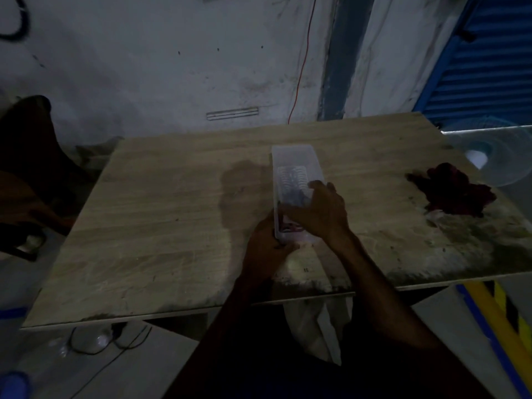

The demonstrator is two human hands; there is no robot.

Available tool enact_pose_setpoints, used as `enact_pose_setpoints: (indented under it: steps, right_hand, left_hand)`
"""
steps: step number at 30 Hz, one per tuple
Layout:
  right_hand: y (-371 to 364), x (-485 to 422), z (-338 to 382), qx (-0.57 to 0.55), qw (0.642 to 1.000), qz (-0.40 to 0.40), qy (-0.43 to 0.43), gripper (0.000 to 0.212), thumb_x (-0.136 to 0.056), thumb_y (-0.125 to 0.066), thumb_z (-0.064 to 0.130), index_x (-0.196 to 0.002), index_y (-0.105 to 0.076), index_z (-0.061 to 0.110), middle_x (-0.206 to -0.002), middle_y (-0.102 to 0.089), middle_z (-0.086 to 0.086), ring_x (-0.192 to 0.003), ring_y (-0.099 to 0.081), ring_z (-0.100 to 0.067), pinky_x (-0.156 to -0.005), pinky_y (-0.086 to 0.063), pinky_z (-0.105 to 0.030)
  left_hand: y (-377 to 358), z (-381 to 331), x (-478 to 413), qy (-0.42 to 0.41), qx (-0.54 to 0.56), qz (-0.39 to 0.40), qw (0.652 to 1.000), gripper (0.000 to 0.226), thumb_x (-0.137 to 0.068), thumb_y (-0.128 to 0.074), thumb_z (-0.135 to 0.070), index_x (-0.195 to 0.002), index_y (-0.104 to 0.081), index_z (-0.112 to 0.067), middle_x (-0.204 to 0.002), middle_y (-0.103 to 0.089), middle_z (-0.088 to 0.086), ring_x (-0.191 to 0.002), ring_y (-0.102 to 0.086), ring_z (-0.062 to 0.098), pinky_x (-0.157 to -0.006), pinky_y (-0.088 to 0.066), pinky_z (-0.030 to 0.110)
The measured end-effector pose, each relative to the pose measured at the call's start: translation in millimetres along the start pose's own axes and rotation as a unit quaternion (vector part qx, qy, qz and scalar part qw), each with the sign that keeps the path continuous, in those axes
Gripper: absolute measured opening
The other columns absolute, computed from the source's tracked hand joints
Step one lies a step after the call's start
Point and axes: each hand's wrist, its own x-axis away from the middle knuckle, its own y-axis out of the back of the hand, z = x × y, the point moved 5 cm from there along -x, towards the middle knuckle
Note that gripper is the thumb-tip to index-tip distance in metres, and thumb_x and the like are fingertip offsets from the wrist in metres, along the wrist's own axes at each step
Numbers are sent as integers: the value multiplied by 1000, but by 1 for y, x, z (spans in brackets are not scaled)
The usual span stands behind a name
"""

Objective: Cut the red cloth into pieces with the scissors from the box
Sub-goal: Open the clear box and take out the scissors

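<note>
A long clear plastic box [293, 156] stands in the middle of the wooden table [172, 211]. My left hand [267, 246] grips the box's near left corner. My right hand [319, 211] reaches into the box from the right, its fingers curled over the near half. Something reddish, likely the scissors' handles [290, 227], shows through the box's near end under my right hand; whether the fingers hold it is hidden. The crumpled red cloth [457, 191] lies on the table's right side, well apart from both hands.
A dark chair [31, 168] stands left of the table. A fan [486, 151] sits beyond the table's right corner. Cables [109, 341] lie on the floor under the near left edge. The wall is close behind the table.
</note>
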Motion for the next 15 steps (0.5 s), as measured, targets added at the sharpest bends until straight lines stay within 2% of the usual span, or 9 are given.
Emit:
enact_pose_setpoints:
  steps: [3,6,9,10,13,14,15]
  right_hand:
    - [19,-7,3,-50,999,-20,4,95,-65,-84,59,-141,-49,15,-145,-50,-12,-132,-49,-30,-108,-43,-43]
    - [35,-10,6,-85,995,-50,8,92,-64,-85,56,-141,-51,18,-146,-52,-7,-132,-52,-25,-108,-45,-40]
    - [37,-9,15,-54,996,-69,31,95,-61,-85,58,-140,-53,16,-144,-52,-7,-131,-51,-28,-107,-44,-46]
    - [35,-6,20,-35,996,-73,42,97,-58,-84,62,-138,-55,16,-142,-53,-8,-130,-50,-29,-107,-44,-48]
    - [26,-1,23,-57,993,-83,54,103,-44,-69,76,-129,-63,17,-137,-57,-6,-124,-56,-28,-100,-50,-48]
    - [25,1,24,-83,992,-81,55,98,-46,-72,73,-126,-65,17,-134,-60,-5,-121,-58,-26,-99,-51,-45]
    - [22,1,23,-115,988,-79,63,88,-52,-78,66,-124,-66,17,-132,-62,-3,-118,-60,-23,-98,-52,-41]
  left_hand:
    - [-1,5,0,-6,17,-4,1000,74,-73,-87,-44,-138,-55,-29,-133,-64,-8,-120,-60,7,-102,-44,15]
    - [0,4,1,10,27,-13,1000,75,-70,-91,-44,-136,-58,-28,-129,-67,-12,-117,-62,0,-100,-50,21]
    - [2,0,2,-4,28,-15,999,68,-72,-91,-35,-131,-56,-36,-115,-62,-30,-108,-56,-20,-92,-44,5]
    - [1,1,1,-2,23,-12,1000,66,-73,-91,-35,-128,-55,-37,-114,-61,-31,-107,-56,-21,-92,-44,5]
    - [0,-2,1,4,7,5,1000,62,-75,-88,-37,-129,-58,-29,-116,-66,-18,-108,-63,-2,-96,-53,23]
    - [0,-5,2,7,11,7,1000,62,-76,-88,-34,-130,-59,-26,-114,-65,-18,-105,-63,-2,-94,-52,18]
    - [0,-7,4,9,27,9,1000,61,-78,-87,-27,-132,-59,-24,-112,-63,-22,-101,-60,-9,-92,-48,9]
